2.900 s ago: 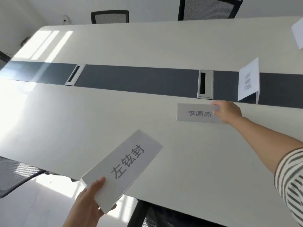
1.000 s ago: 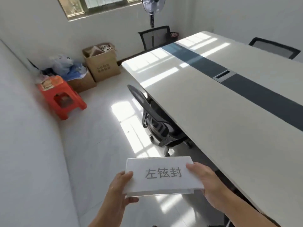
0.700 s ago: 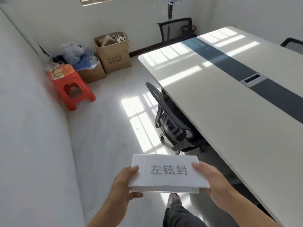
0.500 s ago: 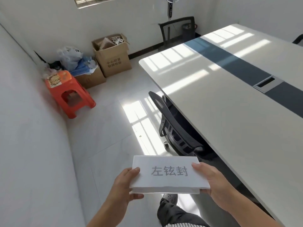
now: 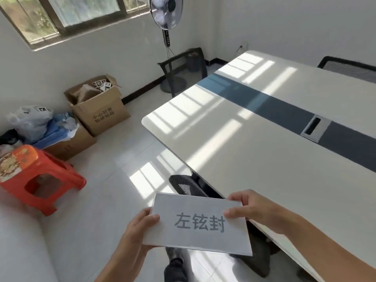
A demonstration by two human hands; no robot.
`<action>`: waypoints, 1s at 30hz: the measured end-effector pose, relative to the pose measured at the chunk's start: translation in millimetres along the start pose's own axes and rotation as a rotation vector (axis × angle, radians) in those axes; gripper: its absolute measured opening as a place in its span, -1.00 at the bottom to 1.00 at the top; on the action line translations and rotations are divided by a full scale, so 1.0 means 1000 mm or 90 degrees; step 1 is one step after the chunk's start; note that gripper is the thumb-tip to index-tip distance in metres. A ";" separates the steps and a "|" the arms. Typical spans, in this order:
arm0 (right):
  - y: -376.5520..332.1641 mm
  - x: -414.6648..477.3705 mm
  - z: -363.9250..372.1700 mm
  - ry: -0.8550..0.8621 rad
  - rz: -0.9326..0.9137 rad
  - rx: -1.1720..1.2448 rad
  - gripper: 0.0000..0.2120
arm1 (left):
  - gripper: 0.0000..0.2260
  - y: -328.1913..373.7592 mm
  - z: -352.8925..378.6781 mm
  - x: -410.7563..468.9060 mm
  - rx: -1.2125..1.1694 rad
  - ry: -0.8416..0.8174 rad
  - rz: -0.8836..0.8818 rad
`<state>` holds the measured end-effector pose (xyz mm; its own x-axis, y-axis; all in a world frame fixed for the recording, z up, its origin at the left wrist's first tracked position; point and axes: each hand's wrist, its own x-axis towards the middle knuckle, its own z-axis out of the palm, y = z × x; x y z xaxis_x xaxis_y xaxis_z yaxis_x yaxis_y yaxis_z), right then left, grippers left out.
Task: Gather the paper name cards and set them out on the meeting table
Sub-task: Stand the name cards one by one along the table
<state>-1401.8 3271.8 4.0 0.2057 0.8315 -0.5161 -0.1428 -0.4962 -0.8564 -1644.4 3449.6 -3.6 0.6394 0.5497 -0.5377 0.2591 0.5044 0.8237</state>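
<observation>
I hold one folded white paper name card (image 5: pixel 195 237) with grey printed characters in front of me, low in the head view, over the floor beside the table. My left hand (image 5: pixel 140 228) grips its left edge, thumb on top. My right hand (image 5: pixel 252 210) pinches its right edge, thumb on the printed face. The long white meeting table (image 5: pixel 254 159) with a dark centre strip stretches away on the right; no other card shows on the part in view.
A black mesh chair (image 5: pixel 189 188) is tucked under the table's near edge just beyond the card. An orange stool (image 5: pixel 38 178), cardboard boxes (image 5: pixel 99 106) and bags line the left wall. A standing fan (image 5: pixel 166 15) and another chair (image 5: pixel 183 68) stand at the table's far end.
Earlier my right hand set a card on the table while my left held this one. Since then I turned away along the table; both hands now hold the card, and the view has lifted toward the window.
</observation>
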 end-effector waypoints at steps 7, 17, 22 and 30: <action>-0.043 0.049 -0.028 0.118 0.054 -0.074 -0.77 | -0.45 0.089 0.015 0.124 0.137 -0.204 0.003; -0.044 0.044 -0.053 0.322 0.143 0.048 -0.70 | -0.56 0.121 0.112 0.243 0.288 -0.515 -0.109; -0.017 0.027 -0.094 0.442 0.184 0.061 -0.70 | -0.74 0.097 0.168 0.303 0.357 -0.455 -0.095; 0.014 0.054 -0.228 0.675 0.283 -0.248 -0.68 | -0.61 0.041 0.193 0.416 0.812 -0.179 0.167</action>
<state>-1172.2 3252.5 -39.6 0.9291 0.0419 -0.3675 -0.1401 -0.8796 -0.4547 -1228.3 3570.3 -159.0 0.8611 0.3013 -0.4096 0.4995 -0.6518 0.5706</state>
